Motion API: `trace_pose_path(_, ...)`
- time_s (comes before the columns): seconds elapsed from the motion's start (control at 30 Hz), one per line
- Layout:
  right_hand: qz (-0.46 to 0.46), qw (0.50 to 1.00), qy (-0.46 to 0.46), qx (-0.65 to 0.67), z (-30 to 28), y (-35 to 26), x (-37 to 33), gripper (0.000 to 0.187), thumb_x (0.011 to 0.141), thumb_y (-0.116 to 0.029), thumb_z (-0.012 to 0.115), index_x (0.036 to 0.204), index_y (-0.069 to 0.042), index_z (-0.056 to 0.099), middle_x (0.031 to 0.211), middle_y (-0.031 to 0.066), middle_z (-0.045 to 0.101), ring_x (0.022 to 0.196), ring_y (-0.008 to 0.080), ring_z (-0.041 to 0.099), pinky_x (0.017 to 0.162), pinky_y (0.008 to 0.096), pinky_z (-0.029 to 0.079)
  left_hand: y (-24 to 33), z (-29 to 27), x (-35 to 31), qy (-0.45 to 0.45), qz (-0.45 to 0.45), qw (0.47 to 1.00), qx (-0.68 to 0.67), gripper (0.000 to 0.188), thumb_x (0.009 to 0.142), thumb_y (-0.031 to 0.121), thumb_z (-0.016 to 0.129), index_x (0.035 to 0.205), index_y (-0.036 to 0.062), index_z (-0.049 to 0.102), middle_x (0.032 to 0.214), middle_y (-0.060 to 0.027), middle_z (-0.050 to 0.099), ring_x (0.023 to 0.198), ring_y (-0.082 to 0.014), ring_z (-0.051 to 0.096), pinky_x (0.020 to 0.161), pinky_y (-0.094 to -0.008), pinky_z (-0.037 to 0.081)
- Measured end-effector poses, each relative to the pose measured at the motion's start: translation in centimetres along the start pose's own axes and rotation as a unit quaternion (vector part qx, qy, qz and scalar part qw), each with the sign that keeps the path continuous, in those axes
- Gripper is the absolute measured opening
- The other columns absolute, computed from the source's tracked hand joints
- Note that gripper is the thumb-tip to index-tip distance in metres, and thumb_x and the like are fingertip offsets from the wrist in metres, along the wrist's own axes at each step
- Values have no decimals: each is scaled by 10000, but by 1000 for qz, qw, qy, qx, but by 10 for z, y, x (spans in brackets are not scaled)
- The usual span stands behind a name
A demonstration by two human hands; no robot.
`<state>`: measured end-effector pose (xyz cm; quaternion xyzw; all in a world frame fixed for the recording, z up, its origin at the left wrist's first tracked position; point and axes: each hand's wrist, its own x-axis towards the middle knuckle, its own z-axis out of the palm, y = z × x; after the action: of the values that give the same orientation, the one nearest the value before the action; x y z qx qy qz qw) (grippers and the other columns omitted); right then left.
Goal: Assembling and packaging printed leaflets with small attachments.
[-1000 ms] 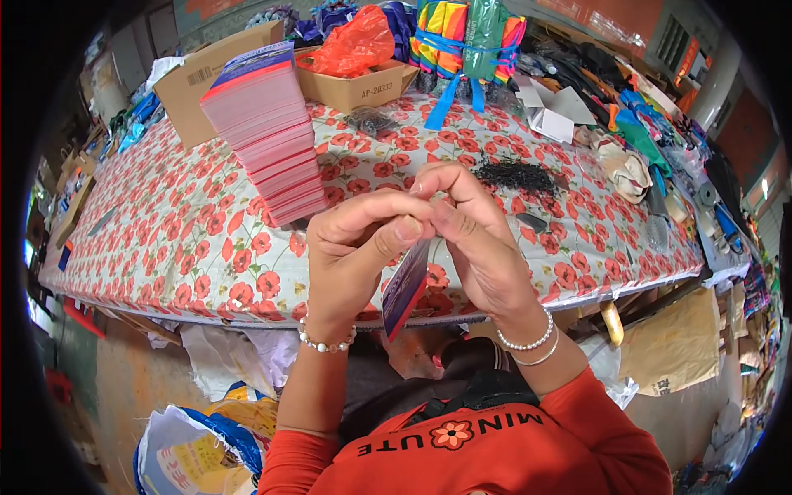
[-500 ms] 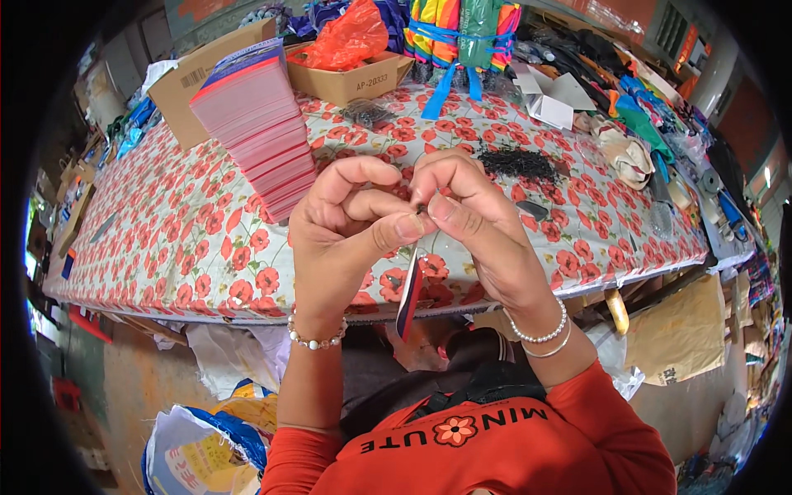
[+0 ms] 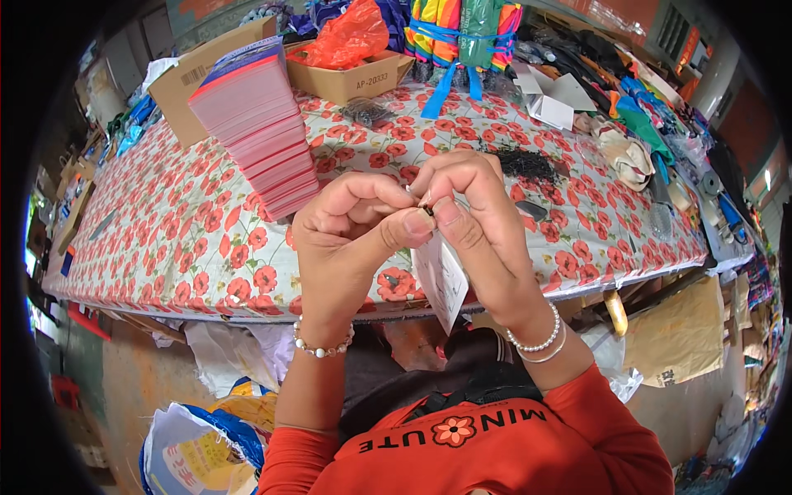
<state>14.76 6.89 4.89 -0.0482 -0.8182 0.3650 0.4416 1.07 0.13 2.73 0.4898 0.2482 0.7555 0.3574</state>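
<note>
Nearest to you are your red sleeves [image 3: 602, 412], on the near side of the tall pink-edged stack [image 3: 256, 136], which I take as landmark for all places. On the floor, also nearer than the stack, there is a blue and white sack [image 3: 177, 450]. On your left wrist you wear a beaded bracelet [image 3: 322, 348], and on your right wrist a string of white beads [image 3: 536, 334] together with a thin bangle.

The pale card [image 3: 441, 285] is to the right of the stack and nearer to you. It hangs tilted just below your fingertips, with its light side showing. Your left hand [image 3: 346, 231] is to the right of the stack, its grip closed, with thumb and forefinger pinching a small dark piece [image 3: 428, 210]. Your right hand [image 3: 491, 239], farther right, has its grip closed at the same piece, and the two thumbs are almost meeting. I cannot tell which hand carries the card's weight.

The bench [image 3: 190, 247] has a poppy-printed cover, and the stack stands upon it. Right of the stack, beyond your right hand, lies a loose black heap [image 3: 528, 165] of thin pieces. Behind the stack and to its right is an open cardboard box [image 3: 355, 81] with a red plastic bag [image 3: 351, 37] in it. Farther right of the stack is a rainbow-coloured bundle [image 3: 425, 29], tied with blue strips.
</note>
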Motion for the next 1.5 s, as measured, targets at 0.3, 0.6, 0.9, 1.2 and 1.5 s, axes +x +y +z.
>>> trace_pose_path(0.3, 22, 991, 49, 125, 10, 3, -4, 127, 910, -135, 437, 984, -41, 479, 1024, 93, 472, 933, 192, 393, 843, 300, 326, 1, 7, 1, 10, 26, 999, -34, 202, 762, -89, 675, 917, -4, 576, 802, -79, 645, 707, -94, 584, 647, -176, 474)
trace_pose_path(0.6, 11, 994, 75, 75, 17, 6, -5, 141, 916, -141, 418, 1001, -29, 438, 1036, 110, 459, 916, 181, 422, 847, 296, 351, 3, 11, -4, 52, -9, 996, 68, 206, 764, -89, 673, 928, -5, 581, 811, -76, 645, 710, -85, 572, 659, -170, 463)
trace_pose_path(0.9, 5, 998, 59, 27, 18, 8, -4, 130, 926, -128, 395, 1006, -31, 428, 1006, 99, 461, 912, 182, 426, 825, 289, 363, -2, 8, -2, 56, 40, 997, 17, 203, 767, -89, 670, 964, -47, 646, 825, -82, 656, 686, -78, 567, 631, -161, 465)
trace_pose_path(1.2, 29, 989, 77, 127, 13, 8, -4, 149, 928, -135, 397, 1026, -25, 418, 983, 94, 457, 905, 184, 435, 835, 301, 367, 0, 5, -1, 35, -17, 998, 54, 220, 779, -88, 623, 997, -56, 619, 846, -102, 652, 640, -116, 564, 602, -203, 480)
trace_pose_path(1.5, 5, 997, 73, 30, 6, 11, -7, 145, 920, -139, 406, 999, -21, 432, 964, 99, 445, 883, 194, 417, 823, 307, 362, 8, 12, 0, 24, 57, 983, 175, 265, 740, -101, 648, 995, -38, 617, 827, -57, 650, 686, -94, 560, 633, -177, 457)
